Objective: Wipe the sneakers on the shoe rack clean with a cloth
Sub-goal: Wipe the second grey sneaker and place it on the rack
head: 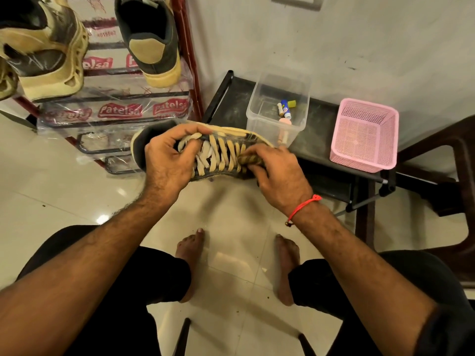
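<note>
Sneaker [218,150] held up over the shiny floor [51,176], in the middle, lying sideways with heel to the left and toe to the right. Dark upper, pale sole, cream laces [221,152] facing up.

Left hand [167,160] wrapped round the heel end, fingers [190,129] curled tight over the top edge and the first laces. Right hand [277,170] at the toe end, fingers [259,152] pinched shut on a small brownish cloth [253,159], bunched up and pressed onto the laces near the toe. Red thread band [303,205] tied on the right wrist.

Red shoe rack [187,47] far left, with clear printed plastic [119,110] over its bars. Two more sneakers on its top shelf: one chunky tan and dark sneaker [48,52] at the far left, one dark sneaker with a tan heel [151,42] just right of it, heel hanging toward the near side.

Low black bench [321,140] right behind the held sneaker, against the pale wall [359,34]. Clear plastic box [277,104] on it with a few small tubes inside; too small to read. Pink basket [365,134] to the right of the box, well apart from it.

Bare feet [190,263] flat on the floor, near side, below the hands. Black trousers [144,278] over both knees. Dark brown chair [457,163] at the right edge.
</note>
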